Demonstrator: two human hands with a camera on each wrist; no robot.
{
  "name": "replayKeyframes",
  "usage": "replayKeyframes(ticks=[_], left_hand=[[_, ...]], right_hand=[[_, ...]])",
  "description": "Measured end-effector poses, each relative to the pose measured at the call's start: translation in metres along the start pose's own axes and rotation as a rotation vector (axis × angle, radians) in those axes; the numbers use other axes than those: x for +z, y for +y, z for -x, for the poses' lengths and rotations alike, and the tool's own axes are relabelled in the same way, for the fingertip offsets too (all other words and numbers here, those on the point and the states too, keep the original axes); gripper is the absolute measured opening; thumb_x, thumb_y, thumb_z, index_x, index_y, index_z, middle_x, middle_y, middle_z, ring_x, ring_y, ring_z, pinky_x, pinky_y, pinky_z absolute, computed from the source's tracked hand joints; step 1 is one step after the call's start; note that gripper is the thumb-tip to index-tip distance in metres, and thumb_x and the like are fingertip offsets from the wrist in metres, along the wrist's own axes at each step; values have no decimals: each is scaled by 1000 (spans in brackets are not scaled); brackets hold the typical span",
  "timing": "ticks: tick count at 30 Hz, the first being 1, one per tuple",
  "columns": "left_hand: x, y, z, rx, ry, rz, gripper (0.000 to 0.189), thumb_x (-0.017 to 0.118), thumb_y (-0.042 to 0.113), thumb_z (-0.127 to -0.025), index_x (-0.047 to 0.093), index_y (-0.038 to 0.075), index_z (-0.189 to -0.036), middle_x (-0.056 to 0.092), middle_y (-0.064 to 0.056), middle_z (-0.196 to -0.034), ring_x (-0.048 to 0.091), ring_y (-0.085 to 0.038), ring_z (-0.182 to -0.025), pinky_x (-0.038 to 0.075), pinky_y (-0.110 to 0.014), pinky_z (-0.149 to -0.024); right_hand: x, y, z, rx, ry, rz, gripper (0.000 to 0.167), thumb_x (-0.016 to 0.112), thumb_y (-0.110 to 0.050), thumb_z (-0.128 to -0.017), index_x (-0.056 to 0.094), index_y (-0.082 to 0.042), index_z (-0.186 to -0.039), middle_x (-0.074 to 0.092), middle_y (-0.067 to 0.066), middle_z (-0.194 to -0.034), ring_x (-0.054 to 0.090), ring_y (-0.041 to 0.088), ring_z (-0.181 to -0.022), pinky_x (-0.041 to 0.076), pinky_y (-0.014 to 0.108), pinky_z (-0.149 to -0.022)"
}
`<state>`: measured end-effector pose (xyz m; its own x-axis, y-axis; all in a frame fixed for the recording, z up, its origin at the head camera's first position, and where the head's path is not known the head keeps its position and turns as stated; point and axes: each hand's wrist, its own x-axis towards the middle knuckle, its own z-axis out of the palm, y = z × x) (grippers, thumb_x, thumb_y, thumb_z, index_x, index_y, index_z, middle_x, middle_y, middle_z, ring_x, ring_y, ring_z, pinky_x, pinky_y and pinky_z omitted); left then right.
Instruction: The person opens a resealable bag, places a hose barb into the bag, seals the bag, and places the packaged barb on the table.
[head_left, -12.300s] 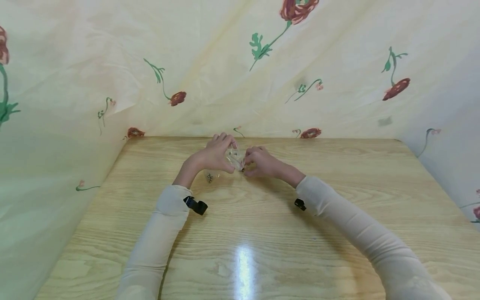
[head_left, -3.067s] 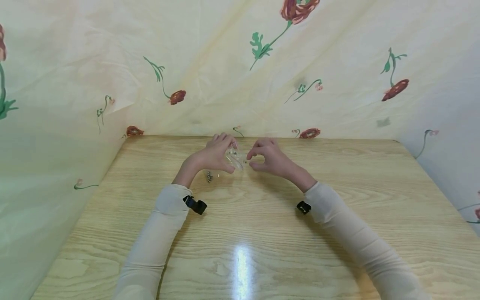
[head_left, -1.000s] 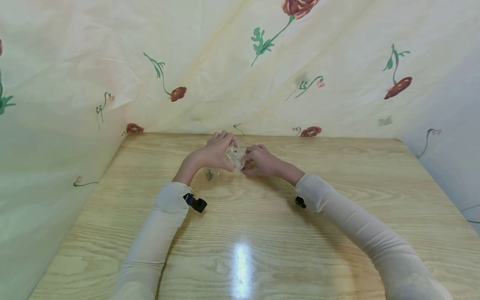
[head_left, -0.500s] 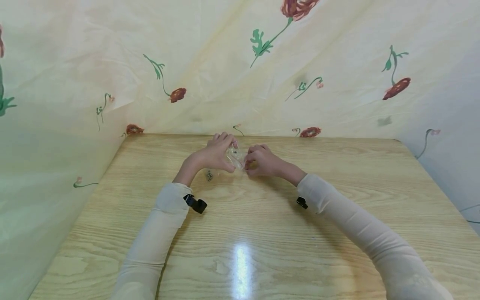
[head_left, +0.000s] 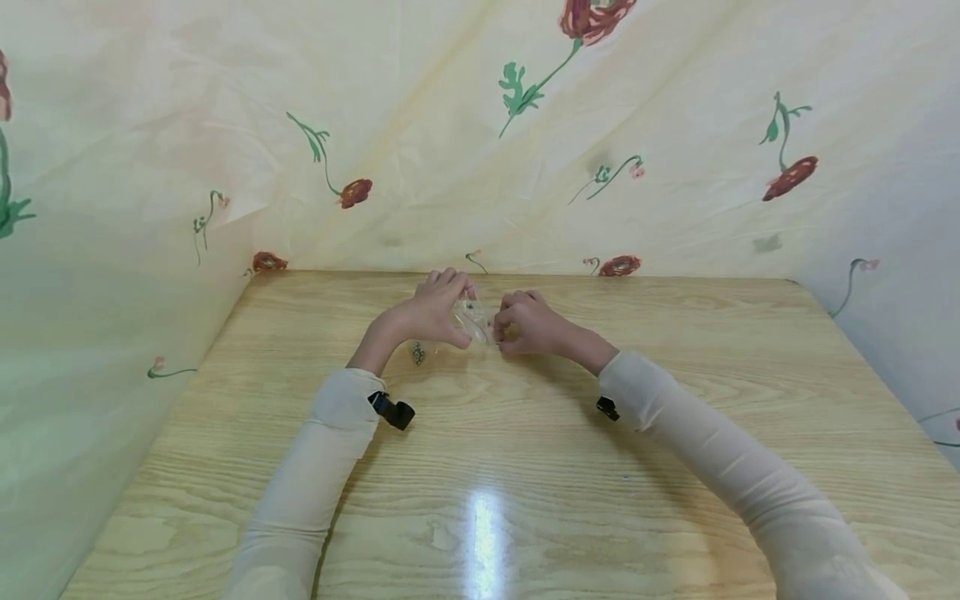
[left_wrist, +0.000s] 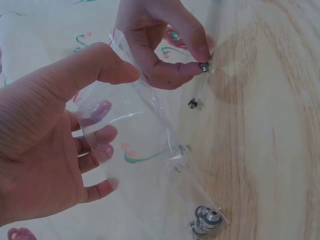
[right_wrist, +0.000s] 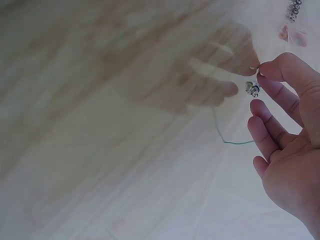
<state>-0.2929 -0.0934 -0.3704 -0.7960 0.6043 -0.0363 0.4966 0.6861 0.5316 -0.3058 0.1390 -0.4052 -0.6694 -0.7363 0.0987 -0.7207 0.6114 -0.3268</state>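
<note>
My left hand (head_left: 435, 312) grips a clear zip bag (left_wrist: 132, 117) near its mouth, the thumb on the near side and the fingers showing through the plastic. Several small metal fittings with dark rings (left_wrist: 206, 220) lie together at the bag's bottom corner. Just beyond the mouth, to the right in the head view, my right hand (head_left: 531, 325) pinches one small metal fitting (left_wrist: 204, 66) between thumb and forefinger, right by the tabletop. A separate loose fitting (left_wrist: 192, 103) sits on the wood between that hand and the bag.
The wooden table (head_left: 525, 467) reaches back to a flowered cloth (head_left: 450, 150) hanging behind and at the left. Black wrist cameras are strapped at both sleeves, the left camera (head_left: 392, 411) being the plainer one. Dark specks show through the bag.
About three seconds ago my right hand was beside the bag; a second ago it was against the mouth, and it has since drawn slightly right. My left hand and the bag hold almost still.
</note>
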Motion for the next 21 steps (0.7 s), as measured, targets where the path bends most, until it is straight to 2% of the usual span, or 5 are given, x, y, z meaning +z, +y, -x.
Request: replayKeyframes(ticks=[11,21], left_hand=[[2,0,1,7,2,-12,60,76,20,-78,44,4,-126,42,-17,-124,31,-30,-116,29,-46,-96],[3,-1,0,9,9,-14,60,77,19,-78,45,5,-127,42,-17,-125,31,-31,-119,30,-47,-98]], right_hand=[[1,1,4,-2,55,-31,7,77,-9,-79,72,-13,-81,65,5,-95,53,28,-94,31,61,-100],[-3,3,3,2,153,-90,7,73,-6,-79,73,-13,-80,67,5,-93,57,28,-98,28,64,-105]])
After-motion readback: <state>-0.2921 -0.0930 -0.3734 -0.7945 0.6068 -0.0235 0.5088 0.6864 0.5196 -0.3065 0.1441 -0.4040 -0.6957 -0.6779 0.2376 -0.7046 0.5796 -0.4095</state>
